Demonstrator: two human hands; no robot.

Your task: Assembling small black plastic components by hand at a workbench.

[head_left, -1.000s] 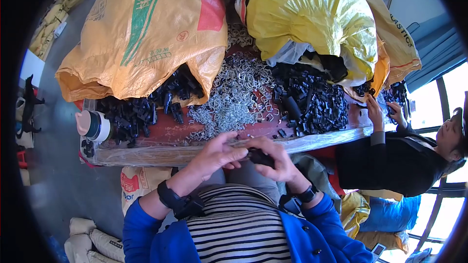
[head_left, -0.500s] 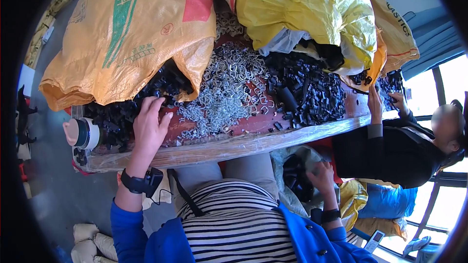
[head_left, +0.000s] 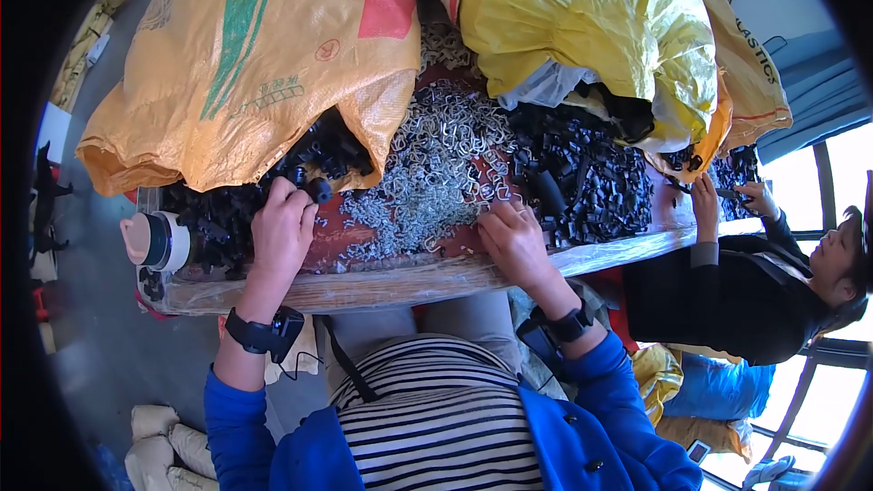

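My left hand is closed at the mouth of the orange woven sack, its fingers pinching a small black plastic part. Black parts lie heaped beside and under it. My right hand rests at the near edge of the metal pile, fingertips pressed together; whatever is between them is hidden. Just beyond it spread silvery metal clips, with a heap of tiny shiny metal pieces to the left. To the right is a pile of black plastic pieces.
The orange sack and a yellow sack bulge over the table's far side. A white-and-dark lidded bottle stands at the left corner. Plastic film wraps the table's front edge. A co-worker handles things at the right.
My right hand has come up from the bag of black parts below the table edge to the metal pile. My left hand's fingers have closed, and a black part now shows at them.
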